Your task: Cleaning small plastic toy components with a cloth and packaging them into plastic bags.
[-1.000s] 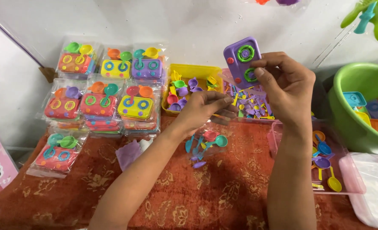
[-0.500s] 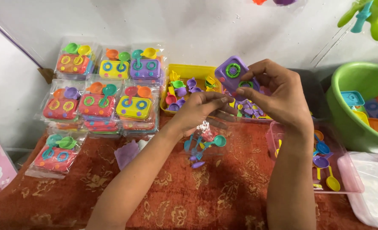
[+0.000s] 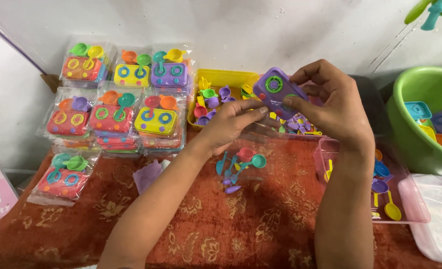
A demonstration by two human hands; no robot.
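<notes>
Right hand: fingers curled, pinching a purple toy stove between thumb on its lower edge and fingertips on the top edge. Stove is held up off the table, tilted, green burner rings facing the camera.

Left hand: fingers mostly extended and close together, fingertips touching the stove's lower left corner. It also seems to hold a clear plastic bag that hangs below it; the exact grip is hard to make out. Inside the bag: small toy pans and spoons, teal, red and purple.

Just behind the hands: yellow tray of loose small toy cups and pots. Left of the left hand: stacked bagged toy stove sets in red, yellow and purple. Below the right hand, by its wrist: clear pink box with toy spoons. Right of it: green basin with coloured parts.

All on a red patterned table cloth.
</notes>
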